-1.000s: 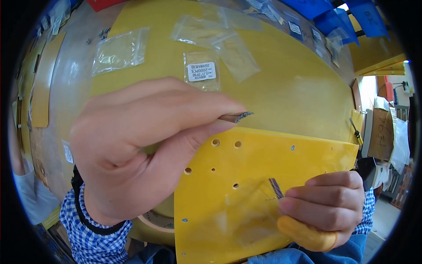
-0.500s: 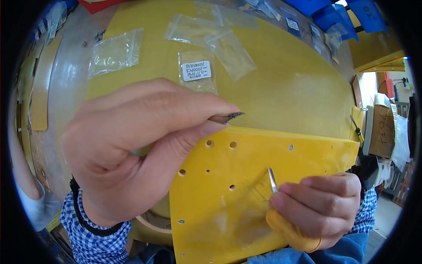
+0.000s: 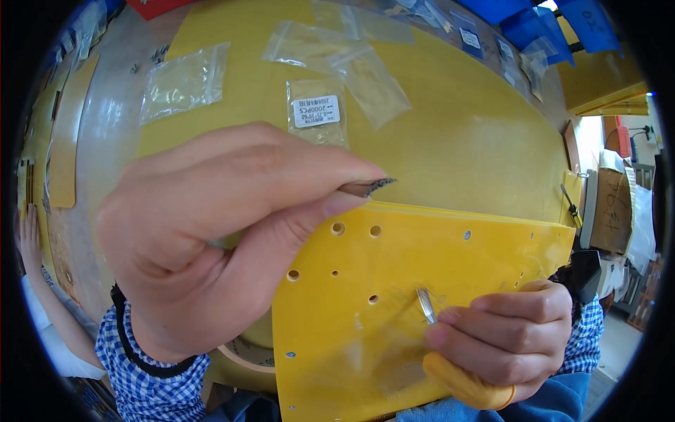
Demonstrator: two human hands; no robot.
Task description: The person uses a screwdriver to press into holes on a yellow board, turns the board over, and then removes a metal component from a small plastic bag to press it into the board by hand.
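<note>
My left hand (image 3: 211, 218) is closed, thumb and forefinger pinching a bundle of fine pins (image 3: 380, 186) whose dark tips stick out past the fingertips. It hovers over the far left corner of a yellow drilled board (image 3: 401, 264). Above the board's right half, my right hand (image 3: 510, 337) is closed around slim silver tweezers (image 3: 425, 305), pointing up and left. A yellow finger cot (image 3: 464, 383) covers the thumb. Faint thin lines show near the tweezers' tip, too blurred to name. Most of the bundle is hidden inside my left fingers.
Clear zip bags (image 3: 309, 46) lie on the far tabletop, beside a labelled bag (image 3: 316, 112). A tape roll (image 3: 246, 355) sits under my left wrist. Blue bins (image 3: 534, 32) stand far right. Another person's hand (image 3: 30, 235) rests at the left edge.
The tweezers' tip has dropped and swung slightly left; the thin wires seen beside it are now barely visible. My left hand is nearly still. The other person's hand has come into view.
</note>
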